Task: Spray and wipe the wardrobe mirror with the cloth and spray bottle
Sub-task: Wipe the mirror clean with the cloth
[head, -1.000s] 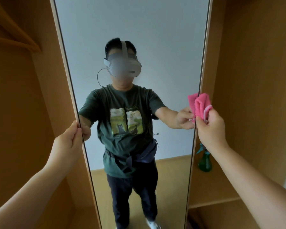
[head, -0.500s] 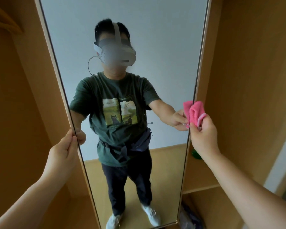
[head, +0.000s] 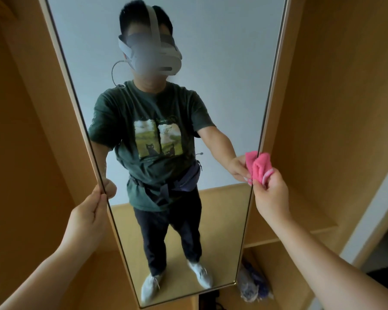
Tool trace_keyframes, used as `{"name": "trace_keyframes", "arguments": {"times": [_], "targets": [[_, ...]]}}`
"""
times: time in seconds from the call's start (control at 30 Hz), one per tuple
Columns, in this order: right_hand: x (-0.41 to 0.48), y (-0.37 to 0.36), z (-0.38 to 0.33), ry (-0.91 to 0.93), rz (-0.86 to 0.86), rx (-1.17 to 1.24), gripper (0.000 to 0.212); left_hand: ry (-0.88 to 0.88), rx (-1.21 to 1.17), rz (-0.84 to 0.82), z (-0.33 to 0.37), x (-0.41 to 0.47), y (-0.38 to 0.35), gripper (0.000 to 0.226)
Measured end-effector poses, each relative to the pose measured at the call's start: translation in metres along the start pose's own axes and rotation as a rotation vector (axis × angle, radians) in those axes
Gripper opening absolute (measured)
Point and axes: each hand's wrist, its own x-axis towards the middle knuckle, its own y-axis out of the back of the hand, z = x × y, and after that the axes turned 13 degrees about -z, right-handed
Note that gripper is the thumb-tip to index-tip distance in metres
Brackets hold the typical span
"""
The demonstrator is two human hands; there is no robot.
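Wooden wardrobe wall [head: 20, 142] stands on the far left. Next, the left hand [head: 87, 218] has its grip pinched on the left edge of the tall mirror [head: 222, 52]. At the mirror's right edge, the pink cloth [head: 261, 167] touches the frame, with the right hand [head: 271, 195] holding it in a tight grip.

The mirror [head: 222, 63] fills the centre. The left hand [head: 87, 217] grips its edge at 8 o'clock; the right hand [head: 270, 195] holds the cloth [head: 259, 167] against its 3 o'clock edge, a shelf [head: 300, 220] behind.
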Motion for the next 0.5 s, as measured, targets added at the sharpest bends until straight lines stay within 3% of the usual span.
{"name": "trace_keyframes", "arguments": {"times": [0.33, 0.5], "targets": [[-0.025, -0.017, 0.037, -0.133, -0.064, -0.062, 0.023, 0.009, 0.001, -0.015, -0.025, -0.009, -0.016, 0.034], [-0.034, -0.021, 0.05, -0.182, -0.081, -0.084, 0.025, 0.042, 0.006, -0.051, -0.036, -0.017, -0.023, 0.041]]}}
